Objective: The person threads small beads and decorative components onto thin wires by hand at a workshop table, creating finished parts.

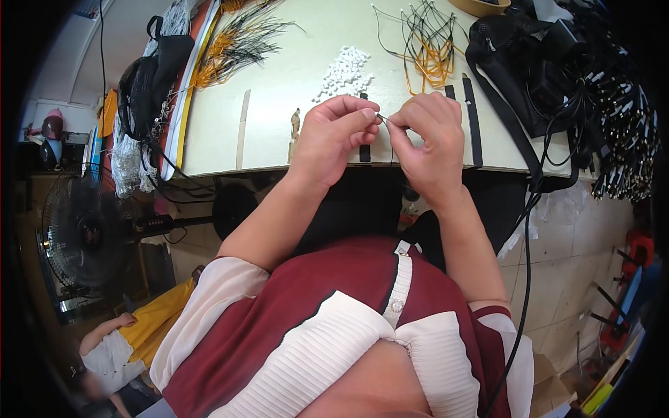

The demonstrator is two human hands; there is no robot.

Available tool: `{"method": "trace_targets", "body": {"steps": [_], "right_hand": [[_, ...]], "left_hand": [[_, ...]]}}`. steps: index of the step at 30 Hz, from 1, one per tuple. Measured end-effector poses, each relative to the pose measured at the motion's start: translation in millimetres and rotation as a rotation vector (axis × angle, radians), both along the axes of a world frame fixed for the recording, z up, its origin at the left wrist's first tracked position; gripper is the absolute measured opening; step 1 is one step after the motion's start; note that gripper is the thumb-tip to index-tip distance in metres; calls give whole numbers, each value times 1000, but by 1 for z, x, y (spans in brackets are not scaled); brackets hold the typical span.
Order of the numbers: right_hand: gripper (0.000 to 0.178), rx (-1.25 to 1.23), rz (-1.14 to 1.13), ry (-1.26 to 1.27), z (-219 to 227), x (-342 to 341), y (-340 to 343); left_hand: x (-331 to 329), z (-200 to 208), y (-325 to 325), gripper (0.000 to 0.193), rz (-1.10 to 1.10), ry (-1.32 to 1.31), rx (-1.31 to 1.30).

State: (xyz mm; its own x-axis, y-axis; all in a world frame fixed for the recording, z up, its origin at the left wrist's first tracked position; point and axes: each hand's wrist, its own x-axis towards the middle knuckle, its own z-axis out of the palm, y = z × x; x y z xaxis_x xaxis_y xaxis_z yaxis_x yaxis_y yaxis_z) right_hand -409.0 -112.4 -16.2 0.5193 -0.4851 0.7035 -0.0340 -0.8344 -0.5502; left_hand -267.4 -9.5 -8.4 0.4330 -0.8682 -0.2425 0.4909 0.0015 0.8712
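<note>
Above the front edge of the table [272,139], my two hands meet, fingertips nearly touching. My left hand [327,139] pinches a small white connector [378,115] between thumb and fingers, most of it covered. My right hand [433,143] grips a thin dark wire [385,121] whose end reaches toward that connector. Whether the wire sits inside the connector is too small to tell. Beyond my left hand lies a heap of small white connector housings [346,72]. Past my right hand rests a loose bunch of orange and black wires [433,59] with white ends.
More orange and black wires [233,49] lie at the far left. A black mesh bag [498,49] and a thick bundle of black cables [624,139] crowd the right. Black strips [472,122] are fixed along the table edge. A fan [90,233] stands lower left, near another person [118,352].
</note>
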Motion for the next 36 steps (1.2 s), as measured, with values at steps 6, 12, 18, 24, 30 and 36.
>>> {"method": "trace_targets", "body": {"steps": [6,12,18,24,30,36], "right_hand": [[11,118,38,56,1,-4,-3],[5,470,74,163,10,-30,-18],[9,895,292,-42,21,-39,-34],[5,424,133,-203,33,-9,-63],[4,-313,-341,86,44,21,-116],[14,-105,-352,505,9,23,-120]], "left_hand": [[-1,-3,-3,10,6,-48,-24],[43,17,-5,11,219,-125,-130],[61,19,-23,10,319,-68,-133],[96,18,-27,16,326,-272,-52],[261,0,5,15,726,-809,-21],[321,4,-23,21,608,-1389,554]]}}
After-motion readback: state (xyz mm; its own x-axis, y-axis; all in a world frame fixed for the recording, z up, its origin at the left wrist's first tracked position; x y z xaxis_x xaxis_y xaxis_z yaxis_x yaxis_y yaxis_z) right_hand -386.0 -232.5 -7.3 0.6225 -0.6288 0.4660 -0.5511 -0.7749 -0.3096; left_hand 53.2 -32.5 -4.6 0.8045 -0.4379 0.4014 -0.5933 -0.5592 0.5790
